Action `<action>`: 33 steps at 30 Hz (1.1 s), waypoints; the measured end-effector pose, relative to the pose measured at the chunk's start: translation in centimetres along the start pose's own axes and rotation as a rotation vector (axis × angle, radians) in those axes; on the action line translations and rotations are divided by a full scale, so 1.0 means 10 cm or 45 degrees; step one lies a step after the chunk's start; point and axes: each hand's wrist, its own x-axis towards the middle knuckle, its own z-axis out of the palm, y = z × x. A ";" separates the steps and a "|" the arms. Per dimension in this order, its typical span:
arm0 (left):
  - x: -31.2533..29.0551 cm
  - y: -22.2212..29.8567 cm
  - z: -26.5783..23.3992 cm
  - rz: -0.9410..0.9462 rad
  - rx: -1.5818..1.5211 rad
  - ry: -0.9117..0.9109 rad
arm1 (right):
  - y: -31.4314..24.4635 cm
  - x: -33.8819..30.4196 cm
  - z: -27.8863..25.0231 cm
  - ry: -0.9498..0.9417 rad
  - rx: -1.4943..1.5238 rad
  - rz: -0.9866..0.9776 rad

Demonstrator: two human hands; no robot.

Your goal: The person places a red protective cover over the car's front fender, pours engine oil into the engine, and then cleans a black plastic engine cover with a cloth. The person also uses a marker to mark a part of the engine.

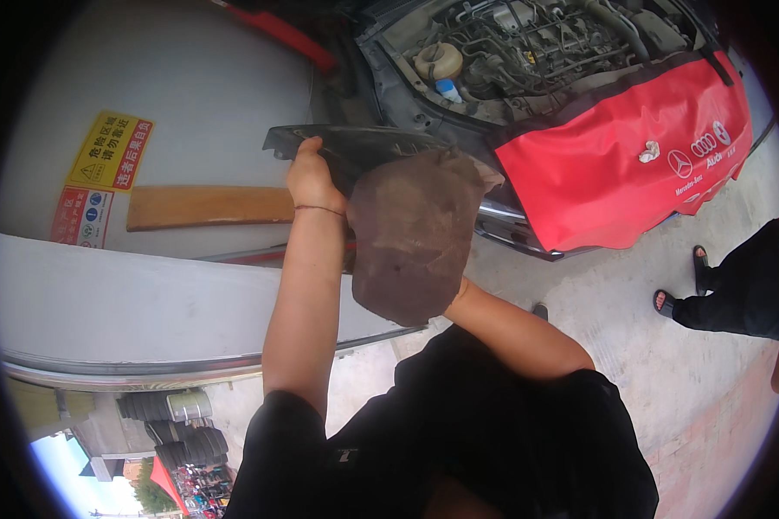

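My left hand (pixel 315 179) is closed on the edge of a dark, glossy panel (pixel 368 145), its thumb up along the near side. The panel is held up in the air, tilted, in front of the car's open engine bay. A large brown cloth (pixel 414 233) hangs over the panel's right part. My right forearm reaches up behind this cloth, and the cloth hides my right hand, which appears to hold it against the panel. How far the panel extends beneath the cloth cannot be seen.
An open engine bay (pixel 537 52) lies at the top, with a red fender cover (pixel 632 156) over the car's front edge. To the left, a wooden strip (pixel 212 208) and warning stickers (pixel 108 160) are on a pale surface. A person in dark trousers (pixel 740 281) stands at right.
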 end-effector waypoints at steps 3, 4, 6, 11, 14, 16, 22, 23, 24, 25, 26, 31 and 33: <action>-0.04 0.02 -0.04 0.003 0.007 -0.001 | 0.22 -0.02 -0.09 0.018 -0.088 -0.061; 0.11 0.00 -0.21 -0.029 -0.108 -0.101 | 0.32 -0.10 -0.14 0.033 -0.190 -0.080; 0.10 0.04 -0.18 -0.047 -0.048 -0.159 | 0.63 -0.11 -0.44 0.114 -0.615 -0.168; -0.19 -0.07 -0.33 -0.025 -0.022 -0.393 | 1.61 -0.28 -0.87 0.162 -2.213 -0.387; -0.40 -0.09 -0.57 -0.140 -0.078 -0.424 | 1.79 -0.16 -0.73 0.129 -1.491 -0.220; -0.75 -0.14 -0.57 0.005 -0.055 -0.481 | 1.78 -0.06 -0.73 0.139 -0.948 -0.156; -1.35 -0.10 -0.86 0.205 -0.028 -0.465 | 2.03 0.18 -0.69 0.098 -0.939 0.204; -1.43 -0.09 -0.94 0.278 -0.013 -0.393 | 1.93 0.31 -0.61 0.144 -0.962 0.288; -1.50 -0.10 -1.00 0.320 -0.032 -0.368 | 1.84 0.40 -0.47 0.196 -1.000 0.392; -1.53 -0.09 -1.00 0.373 -0.060 -0.354 | 1.79 0.54 -0.36 0.260 -1.039 0.484; -1.54 -0.11 -0.96 0.411 -0.061 -0.388 | 1.90 0.57 -0.22 0.500 -1.147 0.104; -1.35 -0.43 -1.10 0.669 0.077 -0.356 | 0.84 0.27 0.40 0.369 -0.608 0.326; -1.40 -0.35 -1.00 0.592 0.025 -0.381 | 0.73 0.32 0.33 0.274 -0.575 0.391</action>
